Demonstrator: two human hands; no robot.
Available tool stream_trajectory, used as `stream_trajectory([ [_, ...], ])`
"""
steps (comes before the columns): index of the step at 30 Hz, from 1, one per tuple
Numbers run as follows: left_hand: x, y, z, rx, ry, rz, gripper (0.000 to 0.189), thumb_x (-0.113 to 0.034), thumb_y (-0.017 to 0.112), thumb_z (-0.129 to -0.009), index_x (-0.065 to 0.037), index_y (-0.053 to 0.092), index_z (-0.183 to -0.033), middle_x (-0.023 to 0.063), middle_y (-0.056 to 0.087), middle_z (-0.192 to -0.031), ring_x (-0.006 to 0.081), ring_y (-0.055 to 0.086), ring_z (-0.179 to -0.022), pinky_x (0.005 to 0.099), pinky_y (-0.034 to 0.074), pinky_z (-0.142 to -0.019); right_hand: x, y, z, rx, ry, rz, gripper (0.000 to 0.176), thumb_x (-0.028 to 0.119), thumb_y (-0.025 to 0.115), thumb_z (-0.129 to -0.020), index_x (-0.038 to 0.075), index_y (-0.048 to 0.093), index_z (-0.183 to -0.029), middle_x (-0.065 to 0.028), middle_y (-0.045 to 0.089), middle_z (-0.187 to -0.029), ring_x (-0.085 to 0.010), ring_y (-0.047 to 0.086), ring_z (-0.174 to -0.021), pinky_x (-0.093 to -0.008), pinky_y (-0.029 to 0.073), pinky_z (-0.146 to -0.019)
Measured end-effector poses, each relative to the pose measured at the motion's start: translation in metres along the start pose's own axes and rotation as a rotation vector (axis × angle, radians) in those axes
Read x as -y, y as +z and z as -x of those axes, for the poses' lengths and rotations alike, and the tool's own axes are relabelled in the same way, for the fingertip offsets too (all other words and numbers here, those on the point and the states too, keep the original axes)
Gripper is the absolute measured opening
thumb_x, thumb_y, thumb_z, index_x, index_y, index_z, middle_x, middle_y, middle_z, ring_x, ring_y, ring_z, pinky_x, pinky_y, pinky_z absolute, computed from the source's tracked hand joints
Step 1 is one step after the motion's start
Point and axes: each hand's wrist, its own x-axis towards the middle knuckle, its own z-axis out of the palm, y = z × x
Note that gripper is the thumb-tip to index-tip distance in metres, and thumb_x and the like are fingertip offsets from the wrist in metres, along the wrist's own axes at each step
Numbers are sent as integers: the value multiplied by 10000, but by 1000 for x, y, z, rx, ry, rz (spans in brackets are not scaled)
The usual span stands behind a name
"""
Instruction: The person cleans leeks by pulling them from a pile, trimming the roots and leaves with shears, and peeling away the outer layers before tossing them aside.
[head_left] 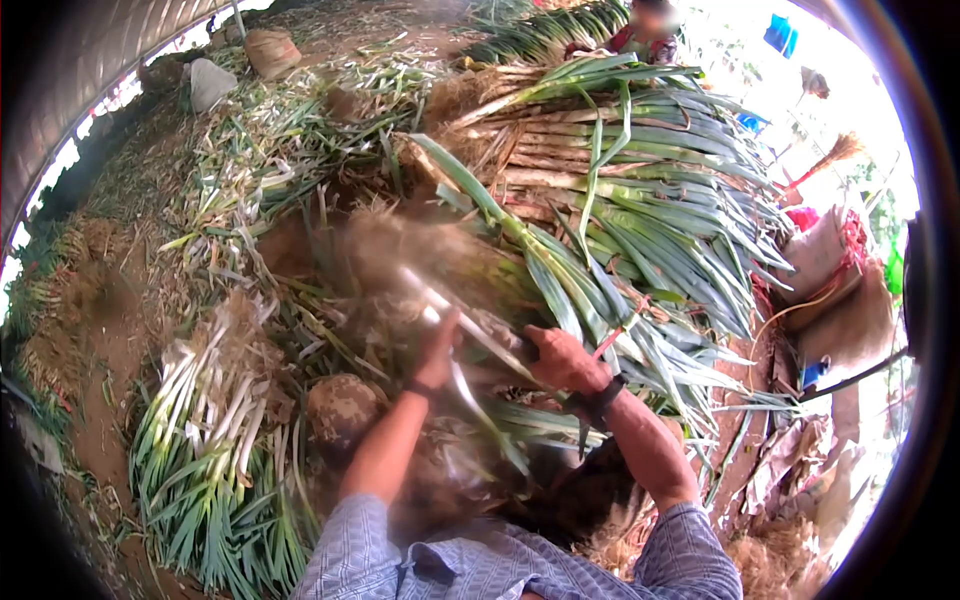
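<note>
My left hand [438, 352], smeared by motion, is closed around a white-stalked leek [466, 388] whose green end hangs toward my lap. Another pale stalk [430, 290] runs slantwise between my two hands. With fingers curled, my right hand [565, 357] grips something dark that I cannot make out, its end showing beside the knuckles. A dark band circles each wrist. Just beyond my hands, the brown root ends [400, 245] of leeks are blurred. To the right lies a large pile of leeks [640, 190], leaves pointing right.
A bundle of cleaned leeks [215, 430] lies at the left with white stalks showing. Stripped leaves [300, 160] litter the ground behind it. Sacks [272, 52] stand at the back left, another sack [820, 255] at the right. A person [650, 30] is beyond the pile.
</note>
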Motion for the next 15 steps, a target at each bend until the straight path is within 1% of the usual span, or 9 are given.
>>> stream_trajectory([
  [2,-10,-5,-8,-66,83,79,364,-492,713,-867,-138,629,-850,-21,524,-642,109,472,-481,281,352,-415,23,-32,13,78,99,-3,389,216,680,-800,47,645,-1148,-238,690,-932,-429,657,-910,-497,530,-781],
  [3,-17,-7,-16,-186,72,133,369,-510,712,-863,-149,639,-868,-28,519,-661,103,466,-498,276,350,-423,16,-29,17,81,74,28,392,222,681,-801,45,646,-1150,-237,690,-921,-429,658,-898,-500,529,-774],
  [5,-32,-21,-24,-331,48,122,386,-554,717,-848,-180,671,-933,-44,510,-699,80,465,-558,253,345,-440,-9,-23,36,88,20,86,400,234,683,-804,43,647,-1154,-233,690,-899,-430,661,-874,-505,529,-759],
  [6,-30,-32,-32,-354,-5,188,392,-537,696,-875,-171,671,-1013,-28,604,-779,65,474,-591,232,348,-447,-16,-22,45,128,16,112,394,233,679,-810,45,650,-1154,-230,690,-888,-430,662,-859,-506,529,-750],
  [8,-26,-47,-41,-334,42,193,369,-485,649,-934,-154,645,-1097,5,692,-891,52,470,-584,222,355,-446,-28,-19,61,209,8,161,383,233,671,-820,50,656,-1156,-223,691,-866,-432,664,-829,-508,529,-732],
  [11,-19,-69,-51,-296,72,170,353,-442,601,-983,-141,614,-1166,31,726,-1000,46,465,-579,220,361,-448,-33,-17,86,287,45,250,346,215,659,-835,64,667,-1146,-215,687,-836,-431,664,-800,-512,528,-705],
  [12,-16,-73,-56,-294,52,190,345,-432,592,-995,-137,612,-1173,30,728,-1011,43,463,-573,223,371,-451,-35,-17,93,284,43,228,322,211,657,-838,66,670,-1125,-216,685,-829,-430,665,-798,-516,528,-701],
  [14,-22,-62,-45,-277,84,288,353,-439,594,-993,-139,608,-1179,33,731,-1020,46,469,-571,225,387,-454,-38,-18,102,281,30,193,276,205,652,-844,70,675,-1083,-219,681,-815,-427,665,-795,-523,526,-695],
  [15,-30,-57,-40,-304,50,267,363,-443,590,-994,-139,602,-1191,39,733,-1047,57,480,-574,231,401,-454,-39,-16,105,237,11,164,282,203,652,-841,75,673,-1092,-219,679,-809,-425,665,-791,-525,525,-689],
])
